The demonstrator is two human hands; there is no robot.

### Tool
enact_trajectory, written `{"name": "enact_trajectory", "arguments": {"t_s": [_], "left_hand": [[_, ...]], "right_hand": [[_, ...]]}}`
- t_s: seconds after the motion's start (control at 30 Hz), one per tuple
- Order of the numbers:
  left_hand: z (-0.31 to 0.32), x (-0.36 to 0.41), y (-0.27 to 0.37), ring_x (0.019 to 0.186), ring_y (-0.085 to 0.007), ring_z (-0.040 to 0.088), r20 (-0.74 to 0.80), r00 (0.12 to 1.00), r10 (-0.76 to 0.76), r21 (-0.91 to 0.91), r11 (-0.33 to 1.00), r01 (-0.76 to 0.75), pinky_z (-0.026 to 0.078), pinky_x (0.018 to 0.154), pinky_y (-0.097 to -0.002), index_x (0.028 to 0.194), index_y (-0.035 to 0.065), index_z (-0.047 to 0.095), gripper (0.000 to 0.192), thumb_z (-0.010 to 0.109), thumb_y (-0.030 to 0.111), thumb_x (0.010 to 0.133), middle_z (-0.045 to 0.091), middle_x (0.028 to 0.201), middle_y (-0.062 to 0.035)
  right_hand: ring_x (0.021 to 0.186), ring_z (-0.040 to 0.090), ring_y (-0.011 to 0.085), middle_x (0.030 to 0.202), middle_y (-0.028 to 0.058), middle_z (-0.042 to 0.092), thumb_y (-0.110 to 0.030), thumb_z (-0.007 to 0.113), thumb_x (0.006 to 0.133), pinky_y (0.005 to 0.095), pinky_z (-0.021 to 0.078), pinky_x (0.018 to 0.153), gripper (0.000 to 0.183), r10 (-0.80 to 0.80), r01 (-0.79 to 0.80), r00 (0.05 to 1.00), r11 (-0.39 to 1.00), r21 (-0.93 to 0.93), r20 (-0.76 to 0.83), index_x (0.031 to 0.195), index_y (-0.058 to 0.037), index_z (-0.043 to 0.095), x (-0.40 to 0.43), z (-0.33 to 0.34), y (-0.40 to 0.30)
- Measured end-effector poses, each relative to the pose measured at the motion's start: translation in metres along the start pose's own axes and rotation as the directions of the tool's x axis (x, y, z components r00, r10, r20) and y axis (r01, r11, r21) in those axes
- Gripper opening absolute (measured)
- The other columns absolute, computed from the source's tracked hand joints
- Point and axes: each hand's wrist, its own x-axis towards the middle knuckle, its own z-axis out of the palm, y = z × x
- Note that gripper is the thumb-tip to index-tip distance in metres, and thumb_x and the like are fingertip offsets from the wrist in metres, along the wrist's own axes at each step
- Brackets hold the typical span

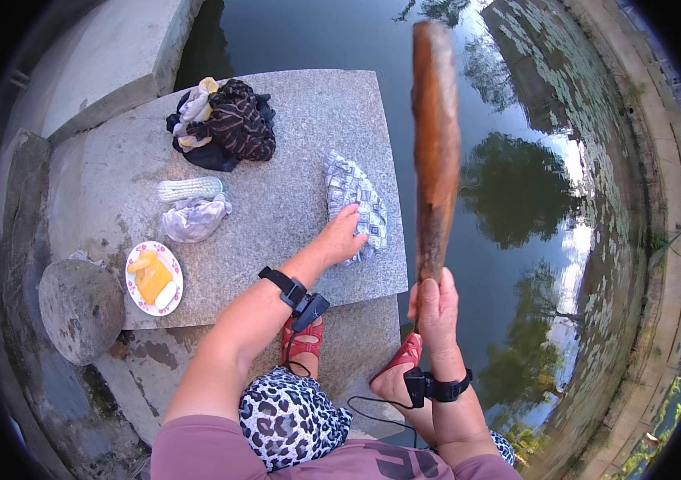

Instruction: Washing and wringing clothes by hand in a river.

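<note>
My right hand (441, 309) grips the narrow handle end of a wooden laundry paddle (436, 132), raised upright with its broad part away from me. A damp-looking white cloth with a dark square pattern (361, 201) lies bunched near the right edge of the stone slab (292, 126). My left hand (343, 234) is on the near left side of this cloth, holding it against the stone; some of its fingertips are hidden. The paddle is in the air to the right of the cloth, apart from it.
Dark clothes (238, 123) are heaped at the slab's far left. Nearer are a scrub brush (187, 189), a pale wadded cloth (196, 219) and a plate (131, 285) of yellow and white soap bars. A round boulder (81, 309) stands left. Water (424, 372) borders the right side.
</note>
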Motion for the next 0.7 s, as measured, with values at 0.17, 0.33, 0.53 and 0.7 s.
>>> {"name": "enact_trajectory", "arguments": {"t_s": [0.17,0.33,0.53,0.7], "left_hand": [[0.006,-0.001,-0.021,0.099,-0.0275,0.060,0.043,0.985,0.170,0.004,0.985,-0.170,0.048,0.090,-0.0373,0.103,-0.0069,0.059,0.028,0.061,0.012,0.083,0.057,0.114,-0.0227],[-0.025,-0.019,-0.027,0.085,-0.0209,0.063,0.019,0.982,-0.189,-0.217,0.958,0.189,0.052,0.076,-0.0333,0.108,-0.0045,0.058,0.026,0.057,0.009,0.086,0.063,0.102,-0.0178],[-0.018,-0.008,-0.037,0.084,-0.0275,0.065,-0.003,0.912,-0.410,-0.149,0.902,0.405,0.052,0.074,-0.0370,0.111,-0.0082,0.056,0.058,0.071,0.036,0.077,0.067,0.094,-0.0177],[-0.010,0.007,-0.031,0.090,-0.0323,0.065,-0.075,0.863,-0.500,0.124,0.854,0.505,0.051,0.078,-0.0407,0.111,-0.0083,0.057,0.061,0.074,0.031,0.068,0.067,0.094,-0.0222]], "right_hand": [[0.049,0.047,0.0081,0.066,0.0047,0.051,-0.060,0.048,0.090,0.0199,0.0381,0.045,0.061,-0.400,0.440,0.894,0.869,0.226,-0.204,0.106,-0.0018,0.044,0.022,0.008,-0.095],[0.062,0.062,0.0227,0.069,0.0130,0.057,-0.048,0.058,0.088,0.0340,0.0500,0.058,0.050,-0.243,0.224,0.967,0.954,-0.200,-0.076,0.104,-0.0021,0.043,0.009,0.027,0.077],[0.047,0.055,0.0151,0.062,0.0072,0.057,-0.036,0.049,0.096,0.0292,0.0443,0.044,0.033,0.378,-0.319,0.915,0.891,-0.324,0.138,0.096,-0.0031,0.048,-0.008,0.019,0.104],[0.047,0.047,0.0084,0.063,0.0002,0.051,-0.040,0.050,0.096,0.0221,0.0377,0.042,0.036,-0.049,0.033,0.990,0.992,0.125,0.130,0.102,-0.0045,0.047,0.006,0.004,-0.032]]}}
